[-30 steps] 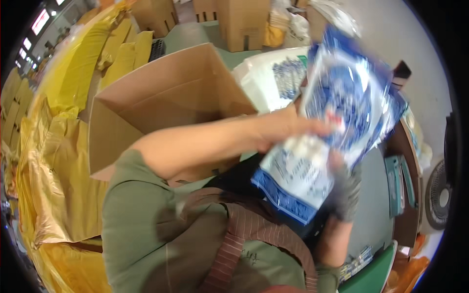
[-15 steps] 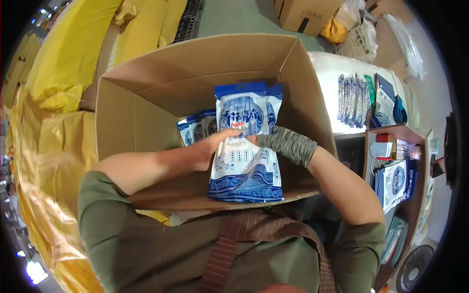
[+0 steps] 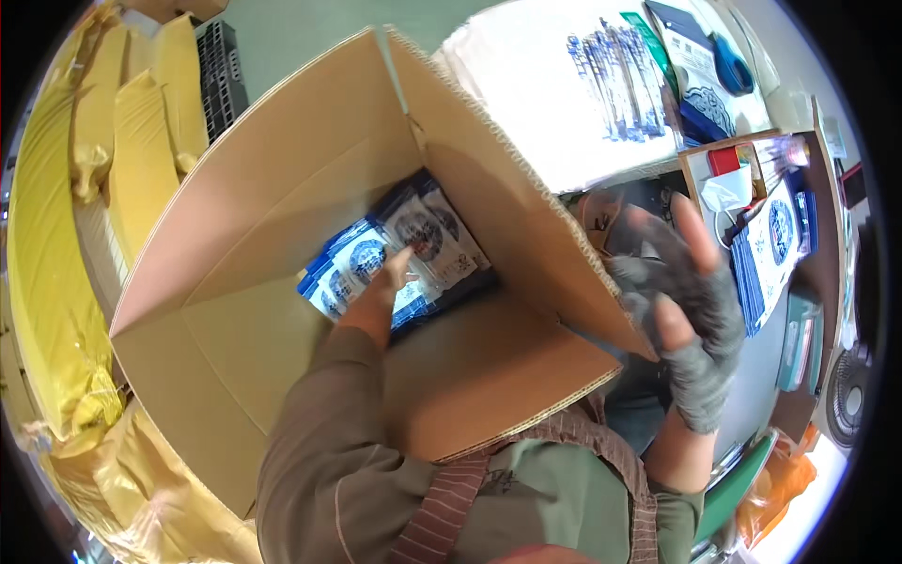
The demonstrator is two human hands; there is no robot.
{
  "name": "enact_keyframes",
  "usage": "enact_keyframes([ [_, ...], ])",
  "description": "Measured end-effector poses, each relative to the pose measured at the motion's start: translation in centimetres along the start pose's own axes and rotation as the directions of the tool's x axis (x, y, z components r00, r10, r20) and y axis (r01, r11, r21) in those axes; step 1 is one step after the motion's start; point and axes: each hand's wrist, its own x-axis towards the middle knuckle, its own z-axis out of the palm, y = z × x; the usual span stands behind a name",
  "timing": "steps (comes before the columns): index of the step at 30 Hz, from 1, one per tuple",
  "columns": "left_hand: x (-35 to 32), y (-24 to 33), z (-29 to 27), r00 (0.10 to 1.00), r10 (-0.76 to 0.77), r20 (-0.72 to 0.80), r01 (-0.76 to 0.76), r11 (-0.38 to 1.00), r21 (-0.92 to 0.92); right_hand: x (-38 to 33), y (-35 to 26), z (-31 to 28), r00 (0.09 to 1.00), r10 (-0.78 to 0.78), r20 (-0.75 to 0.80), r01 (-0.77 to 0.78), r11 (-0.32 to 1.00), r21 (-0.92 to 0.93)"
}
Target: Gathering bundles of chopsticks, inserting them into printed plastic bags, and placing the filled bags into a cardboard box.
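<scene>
Blue-and-white printed plastic packs (image 3: 362, 256) lie side by side at the bottom of a deep open cardboard box (image 3: 489, 376). My left hand (image 3: 387, 280) reaches down inside it and rests on them, fingers stretched out and apart. Under and beside that hand is a pack with a dark round print (image 3: 440, 235), close to the box's right wall. Outside the box, to its right, my right hand (image 3: 691, 301) is raised in a grey glove with bare fingertips. Its fingers are spread with nothing seen in them, and it is somewhat blurred by motion.
A white-covered surface (image 3: 507, 75) at the back right holds a row of slim wrapped sticks (image 3: 615, 80) and blue scissors (image 3: 733, 66). Right of me, a cardboard tray holds stacked flat pouches (image 3: 766, 249). Yellow-wrapped bundles (image 3: 141, 179) line the left. A fan (image 3: 848, 399) stands far right.
The pack that both hands held over the box is no longer in them. My left hand has gone down into the box; my right has moved out past its right wall. The view has turned.
</scene>
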Motion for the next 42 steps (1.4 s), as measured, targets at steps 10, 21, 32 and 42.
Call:
enact_keyframes([
  [10, -4.7, 13.5, -0.5, 0.87, 0.396, 0.292, -0.454, 0.876, 0.163, -23.0, 7.4, -14.6, 0.883, 0.32, -0.343, -0.413, 0.877, -0.245],
  [21, -58.3, 3.1, 24.9, -0.421, 0.245, 0.874, -0.877, -0.356, -0.323, -54.2, 22.4, -24.4, -0.125, -0.68, -0.723, -0.915, 0.36, -0.181],
  [32, -59.3, -36.6, 59.4, -0.269, -0.187, 0.945, -0.925, -0.222, -0.307, -51.9, 18.5, -33.4, -0.053, -0.251, -0.967, -0.774, 0.622, -0.119],
  [42, -51.4, -23.2, 57.4, -0.346, -0.114, 0.931, -0.86, -0.358, -0.363, -43.1, 15.9, -32.0, 0.411, -0.44, -0.799, -0.512, 0.613, -0.601],
])
